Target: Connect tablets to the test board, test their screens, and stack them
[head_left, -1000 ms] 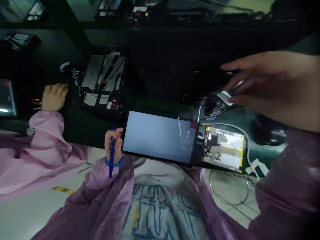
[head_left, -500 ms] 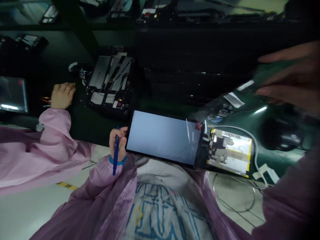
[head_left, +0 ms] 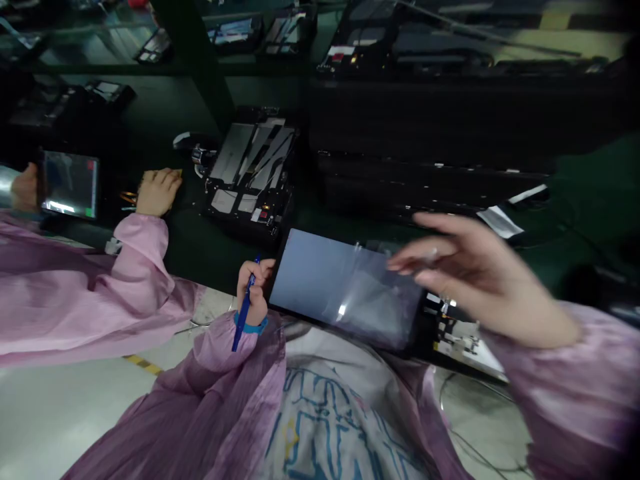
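Observation:
My left hand [head_left: 254, 287] is closed around a blue pen [head_left: 244, 310], its fingertips at the left edge of a tablet [head_left: 345, 287]. The tablet's screen is lit pale grey on the left and darker, with reflections, toward the right. Above the tablet's right end hovers my right hand [head_left: 470, 273], fingers apart and slightly blurred, with nothing plainly held. Partly hidden under my right wrist lies an opened panel with exposed boards and white parts [head_left: 460, 337], joined or next to the tablet's right edge; I cannot tell which.
Left of the tablet sits a stack of opened tablet bodies [head_left: 253, 173]. Dark stacked units [head_left: 425, 140] fill the back. A co-worker's hand [head_left: 159, 191] rests on the bench at left, near another tablet [head_left: 70, 185]. White strips [head_left: 500, 221] lie at right.
My right hand has swung from the far right down and left over the tablet's right end. A clear film stretching toward it and a red tab no longer show. The view has shifted.

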The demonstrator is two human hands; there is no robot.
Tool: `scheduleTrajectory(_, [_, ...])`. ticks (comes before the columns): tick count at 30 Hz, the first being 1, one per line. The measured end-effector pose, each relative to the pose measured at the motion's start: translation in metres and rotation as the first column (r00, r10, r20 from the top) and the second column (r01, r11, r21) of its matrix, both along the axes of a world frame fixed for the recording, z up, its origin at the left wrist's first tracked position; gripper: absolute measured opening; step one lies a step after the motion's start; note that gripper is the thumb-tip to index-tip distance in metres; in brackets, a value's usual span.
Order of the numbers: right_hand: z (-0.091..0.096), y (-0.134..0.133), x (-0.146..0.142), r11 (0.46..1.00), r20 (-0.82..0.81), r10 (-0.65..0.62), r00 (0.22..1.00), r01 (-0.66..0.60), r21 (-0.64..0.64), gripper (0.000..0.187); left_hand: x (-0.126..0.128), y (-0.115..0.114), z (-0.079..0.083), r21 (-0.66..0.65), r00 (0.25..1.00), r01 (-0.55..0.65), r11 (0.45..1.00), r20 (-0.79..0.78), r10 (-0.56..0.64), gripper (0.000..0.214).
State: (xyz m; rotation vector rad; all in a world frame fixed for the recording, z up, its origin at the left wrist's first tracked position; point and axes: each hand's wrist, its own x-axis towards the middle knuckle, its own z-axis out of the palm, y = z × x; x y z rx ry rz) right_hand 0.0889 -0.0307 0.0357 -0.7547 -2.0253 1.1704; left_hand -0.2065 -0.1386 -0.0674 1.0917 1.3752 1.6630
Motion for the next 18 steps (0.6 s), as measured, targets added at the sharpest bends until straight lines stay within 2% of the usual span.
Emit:
scheduleTrajectory(2, [-0.007,-0.016,-0.025,0.985,-0.040,0.157,0.987,-0.154,0.073,0.077,0.003,0.002,0.003,0.030,0.998,-0.023,0.999,0.051,0.021,0.058])
scheduleTrajectory(3, [-0.011,-0.022,-0.036,0.972,0.001,0.174,0.985,-0.172,0.157,0.081,0.005,0.003,0.005,0.053,0.997,-0.036,0.998,0.073,0.032,0.059])
scheduleTrajectory(6, [-0.021,-0.034,-0.063,0.885,0.253,0.134,0.958,-0.231,0.403,0.069,0.009,0.008,0.008,0.077,0.995,-0.041,0.996,0.091,0.034,0.061])
scheduleTrajectory(8, [-0.026,-0.038,-0.074,0.822,0.396,0.074,0.915,-0.280,0.495,0.057,0.009,0.009,0.008,0.111,0.995,-0.046,0.993,0.090,0.036,0.061])
scheduleTrajectory(11, [-0.032,-0.042,-0.078,0.780,0.512,-0.005,0.859,-0.317,0.540,0.049,0.008,0.009,0.006,0.111,0.996,-0.033,0.993,0.082,0.024,0.061])
scheduleTrajectory(14, [-0.035,-0.047,-0.071,0.779,0.546,-0.046,0.837,-0.312,0.545,0.039,0.007,0.007,0.005,0.083,0.997,-0.028,0.996,0.070,0.023,0.060])
scheduleTrajectory(18, [-0.037,-0.058,-0.046,0.788,0.516,-0.049,0.855,-0.284,0.546,0.025,0.007,0.006,0.004,0.078,0.993,-0.014,0.997,0.114,0.005,0.062])
